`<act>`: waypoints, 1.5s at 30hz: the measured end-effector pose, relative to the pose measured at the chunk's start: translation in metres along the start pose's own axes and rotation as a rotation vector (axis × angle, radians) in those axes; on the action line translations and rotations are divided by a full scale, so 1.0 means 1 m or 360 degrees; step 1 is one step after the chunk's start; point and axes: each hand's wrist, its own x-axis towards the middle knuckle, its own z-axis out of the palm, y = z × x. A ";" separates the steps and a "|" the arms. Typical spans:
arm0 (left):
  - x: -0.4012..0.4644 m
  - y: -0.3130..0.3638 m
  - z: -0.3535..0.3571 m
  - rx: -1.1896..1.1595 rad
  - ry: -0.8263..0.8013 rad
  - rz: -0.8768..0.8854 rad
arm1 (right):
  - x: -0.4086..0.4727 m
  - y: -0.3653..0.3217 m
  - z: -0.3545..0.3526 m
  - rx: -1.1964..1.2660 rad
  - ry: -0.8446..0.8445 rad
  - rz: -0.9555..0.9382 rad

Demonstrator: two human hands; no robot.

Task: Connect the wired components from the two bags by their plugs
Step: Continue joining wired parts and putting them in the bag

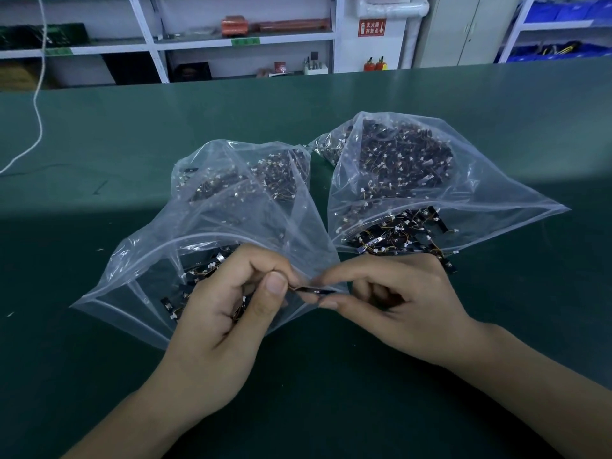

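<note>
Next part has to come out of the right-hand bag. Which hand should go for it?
Probably the right hand: it sits just below the right bag's open mouth. The left hand lies over the left bag. Both now pinch one small dark component, so one must release.

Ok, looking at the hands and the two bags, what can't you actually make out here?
Head view only:
- Small dark component pinched between left hand and right hand: fingertips cover its ends, so whether plugs are joined is hidden.
- Parts inside left clear plastic bag and right clear plastic bag: too small and veiled by wrinkled plastic to identify.
- Forearms: cut off by the bottom edge.
</note>
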 end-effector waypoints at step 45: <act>0.004 0.001 -0.003 0.0602 0.0175 0.0323 | -0.001 -0.007 -0.001 0.0017 0.0138 0.0056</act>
